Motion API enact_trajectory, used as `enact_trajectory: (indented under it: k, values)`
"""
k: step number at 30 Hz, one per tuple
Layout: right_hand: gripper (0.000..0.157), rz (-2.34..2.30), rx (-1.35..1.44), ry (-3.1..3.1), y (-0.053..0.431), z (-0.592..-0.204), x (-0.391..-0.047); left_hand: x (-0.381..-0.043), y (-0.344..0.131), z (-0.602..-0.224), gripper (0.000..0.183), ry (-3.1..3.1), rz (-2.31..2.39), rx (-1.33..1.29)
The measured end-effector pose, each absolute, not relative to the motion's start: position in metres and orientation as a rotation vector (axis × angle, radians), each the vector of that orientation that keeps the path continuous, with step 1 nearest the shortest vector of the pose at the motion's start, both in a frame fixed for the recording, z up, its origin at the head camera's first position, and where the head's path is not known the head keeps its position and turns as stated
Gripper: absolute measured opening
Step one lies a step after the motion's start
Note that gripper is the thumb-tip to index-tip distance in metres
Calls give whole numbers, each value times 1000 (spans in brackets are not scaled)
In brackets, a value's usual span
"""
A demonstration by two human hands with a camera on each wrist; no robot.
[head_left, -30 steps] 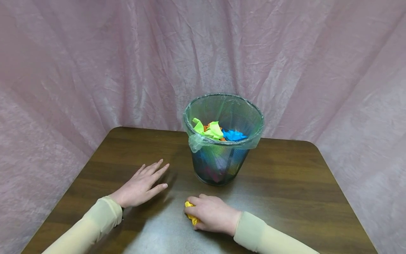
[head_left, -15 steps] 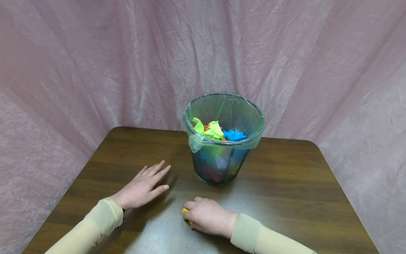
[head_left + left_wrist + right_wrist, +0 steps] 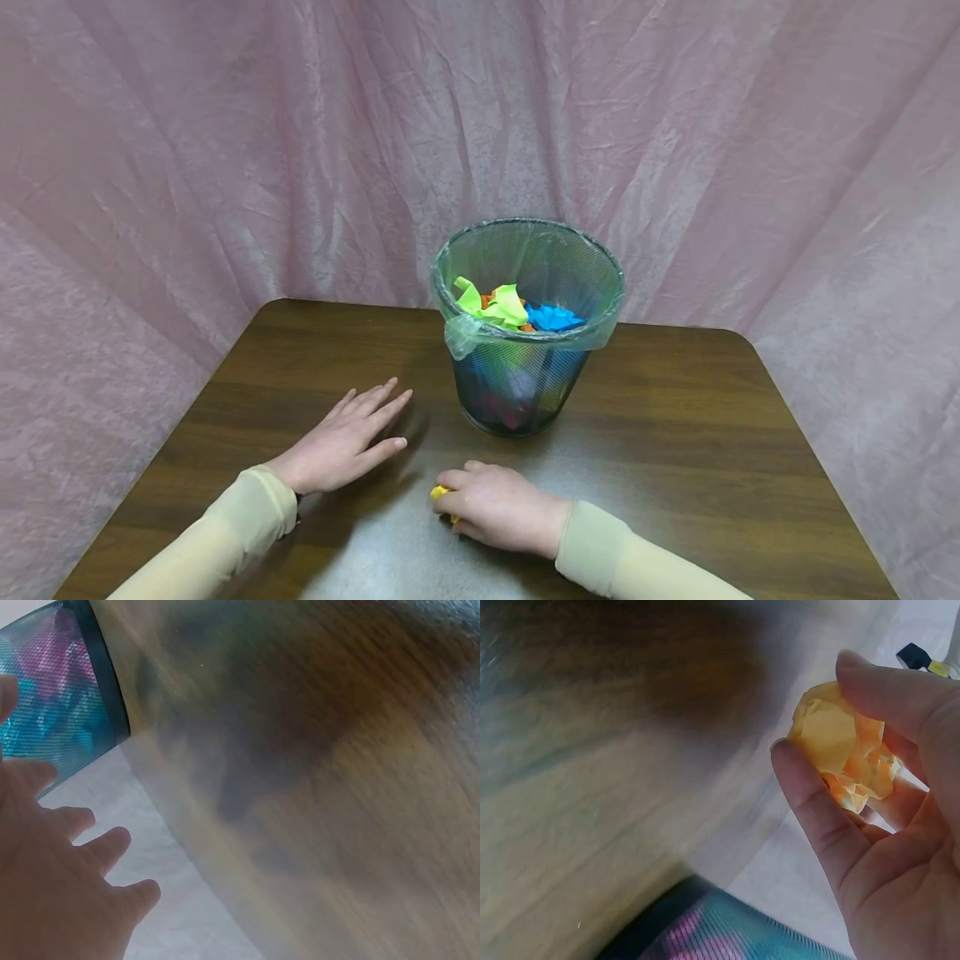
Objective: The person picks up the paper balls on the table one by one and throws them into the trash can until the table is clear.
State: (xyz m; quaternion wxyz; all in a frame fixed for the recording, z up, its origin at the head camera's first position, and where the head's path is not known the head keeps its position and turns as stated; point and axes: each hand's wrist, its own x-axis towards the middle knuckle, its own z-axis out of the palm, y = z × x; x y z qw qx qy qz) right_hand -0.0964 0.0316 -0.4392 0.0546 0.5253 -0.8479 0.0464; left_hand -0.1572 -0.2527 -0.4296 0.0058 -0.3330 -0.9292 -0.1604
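Note:
A crumpled ball of yellow paper (image 3: 829, 739) is held between the thumb and fingers of my right hand (image 3: 504, 508), in front of the wastebasket. From above, most of the ball is hidden under the hand; the right wrist view shows it plainly. My left hand (image 3: 339, 442) is palm down over the table's left part, fingers spread and holding nothing. Behind both hands stands a dark mesh wastebasket (image 3: 517, 392) with a pale green bag over its rim. Inside lie crumpled green paper (image 3: 504, 308), blue paper (image 3: 553, 317) and some orange pieces.
The brown wooden table (image 3: 675, 417) has rounded far corners. A pink curtain (image 3: 360, 150) hangs behind it and along both sides. More pink and blue paper shows through the basket's mesh (image 3: 56, 682) in the left wrist view.
Less of the yellow ball shows than a second ago, as my right fingers cover more of it. My left hand has drifted slightly right. The basket stays in place.

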Motion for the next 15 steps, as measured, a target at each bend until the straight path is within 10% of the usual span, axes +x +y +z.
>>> enact_trajectory:
  k: [15]
  values:
    - [26,314,1455,-2647,103,-422,-91,-154,-246,-419,73,-2886,-453,-1115]
